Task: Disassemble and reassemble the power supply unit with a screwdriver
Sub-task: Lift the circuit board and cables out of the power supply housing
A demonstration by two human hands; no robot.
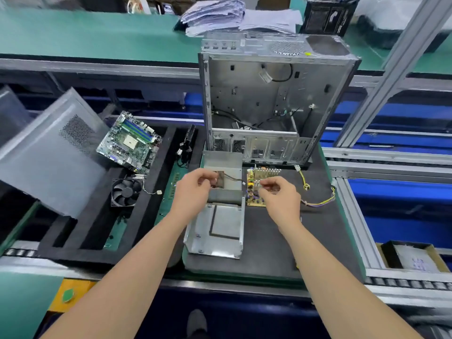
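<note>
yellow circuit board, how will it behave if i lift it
Probably stiff and light: the yellow circuit board looks thin and flat. Its silver finned heat sinks may make it top-heavy. The yellow-purple wire bundle looks floppy, might drag.

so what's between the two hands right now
Head view: the open metal housing and a thin wire to the circuit board lie between left hand and right hand.

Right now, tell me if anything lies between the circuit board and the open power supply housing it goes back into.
Nothing visible does. The circuit board lies on the mat beside the housing, on its right. Only a thin cable runs from the housing to the board, and the left hand hovers over its left edge.
</note>
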